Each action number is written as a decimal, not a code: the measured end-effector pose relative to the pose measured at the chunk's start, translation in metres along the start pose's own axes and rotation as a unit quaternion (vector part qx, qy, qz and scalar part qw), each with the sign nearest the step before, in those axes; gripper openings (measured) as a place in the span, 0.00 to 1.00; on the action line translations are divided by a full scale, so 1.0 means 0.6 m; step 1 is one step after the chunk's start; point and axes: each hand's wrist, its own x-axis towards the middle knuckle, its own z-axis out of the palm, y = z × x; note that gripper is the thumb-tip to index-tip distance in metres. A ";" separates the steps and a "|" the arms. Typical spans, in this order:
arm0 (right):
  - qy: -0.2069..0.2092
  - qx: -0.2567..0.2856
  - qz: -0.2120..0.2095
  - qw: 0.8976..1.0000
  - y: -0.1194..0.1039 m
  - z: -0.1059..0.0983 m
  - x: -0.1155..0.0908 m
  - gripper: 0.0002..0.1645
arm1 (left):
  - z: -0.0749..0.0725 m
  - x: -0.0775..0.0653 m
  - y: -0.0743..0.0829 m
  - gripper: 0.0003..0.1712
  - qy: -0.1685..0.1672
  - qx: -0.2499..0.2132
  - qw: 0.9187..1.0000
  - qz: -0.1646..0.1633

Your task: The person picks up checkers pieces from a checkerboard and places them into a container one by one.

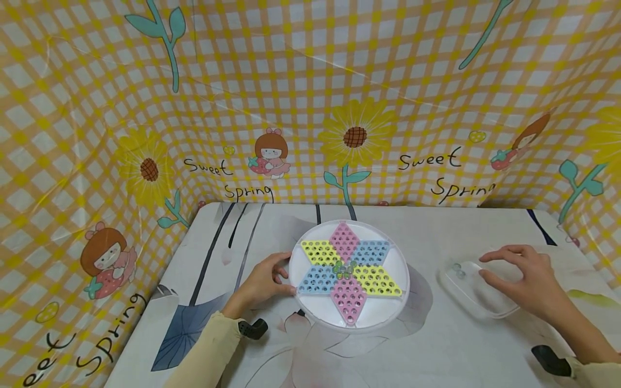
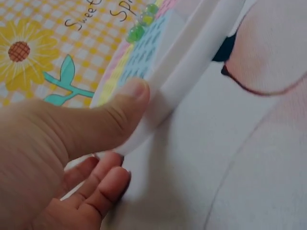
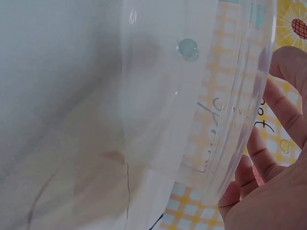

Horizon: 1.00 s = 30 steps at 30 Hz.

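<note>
A round white Chinese checkers board (image 1: 309, 308) with pink, yellow and blue star points lies on the table. Several green glass marbles (image 1: 344, 269) sit at its centre. My left hand (image 1: 262, 280) grips the board's left rim, thumb (image 2: 134, 93) on the rim and fingers lower down beside it. To the right is a clear plastic container (image 1: 499, 314) with a few pale marbles (image 1: 457, 270) at its far left end. My right hand (image 1: 526, 277) hovers over the container, thumb and forefinger bent and apart, with nothing visible between them. In the right wrist view, marbles (image 3: 188, 50) show through the clear wall.
A white printed cloth (image 1: 427, 345) covers the table. Yellow checked fabric (image 1: 301, 81) with sunflowers and girl figures hangs behind and on both sides. Black wrist devices (image 1: 551, 360) sit at the sleeves.
</note>
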 end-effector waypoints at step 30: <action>0.044 -0.019 -0.149 0.988 -0.054 -0.027 0.101 0.19 | 0.009 -0.003 0.006 0.48 0.021 -0.082 0.996 -0.016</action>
